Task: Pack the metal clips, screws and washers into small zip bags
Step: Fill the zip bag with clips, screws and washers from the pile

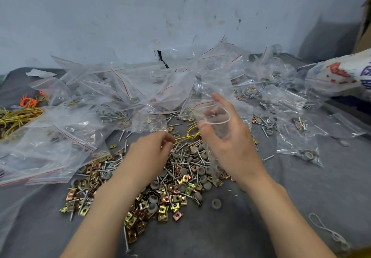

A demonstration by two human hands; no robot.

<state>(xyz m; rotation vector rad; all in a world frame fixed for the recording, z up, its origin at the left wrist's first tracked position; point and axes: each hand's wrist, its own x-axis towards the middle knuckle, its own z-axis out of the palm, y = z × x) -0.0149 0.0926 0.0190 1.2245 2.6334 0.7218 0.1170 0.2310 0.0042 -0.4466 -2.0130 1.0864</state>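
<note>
Forearms reach in from the bottom edge over the grey surface. A heap of filled bags spreads along the wall behind. In front of it lies the loose pile of clips, screws and washers. The right hand grips a small zip bag above the pile, thumb and fingers holding its mouth open. The left hand hovers beside it, fingertips bunched; whether they pinch a piece I cannot tell. Filling looks under way: next, pieces must drop cleanly through that narrow mouth.
</note>
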